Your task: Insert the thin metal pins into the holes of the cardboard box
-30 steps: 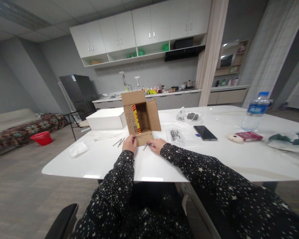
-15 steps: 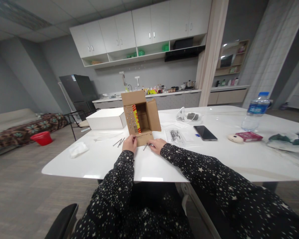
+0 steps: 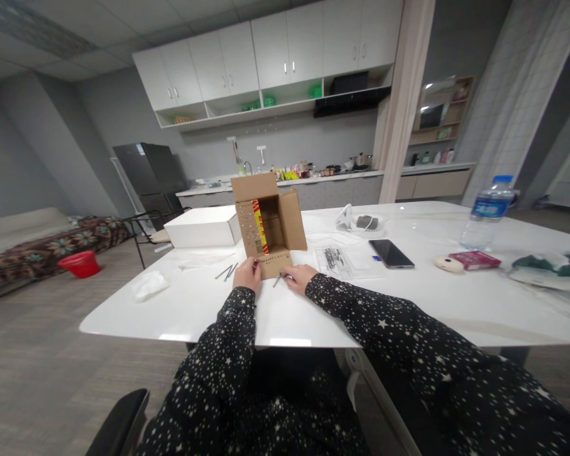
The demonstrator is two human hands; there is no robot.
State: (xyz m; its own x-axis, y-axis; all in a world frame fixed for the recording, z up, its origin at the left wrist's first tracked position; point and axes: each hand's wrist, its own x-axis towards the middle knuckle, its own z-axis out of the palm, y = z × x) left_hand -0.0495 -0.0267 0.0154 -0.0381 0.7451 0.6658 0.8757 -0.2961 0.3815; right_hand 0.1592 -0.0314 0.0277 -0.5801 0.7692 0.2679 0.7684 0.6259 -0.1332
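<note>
An open cardboard box (image 3: 292, 221) with a yellow and red tape strip stands on the white table. Its left panel is dotted with small shiny spots. The front flap (image 3: 276, 266) lies toward me and carries a row of small dark marks. My left hand (image 3: 247, 275) is closed at the left edge of this flap, its fingertips partly hidden. Beside the flap's right edge, my right hand (image 3: 299, 277) pinches a thin grey metal rod (image 3: 276, 281) that slants down to the left. Several similar loose rods (image 3: 228, 272) lie left of my left hand.
Behind on the left is a white box (image 3: 202, 228); a crumpled tissue (image 3: 151, 285) lies nearer. To the right are a clear bag of dark small parts (image 3: 335, 259), a phone (image 3: 391, 253), a water bottle (image 3: 487, 212) and a dark red packet (image 3: 475, 259).
</note>
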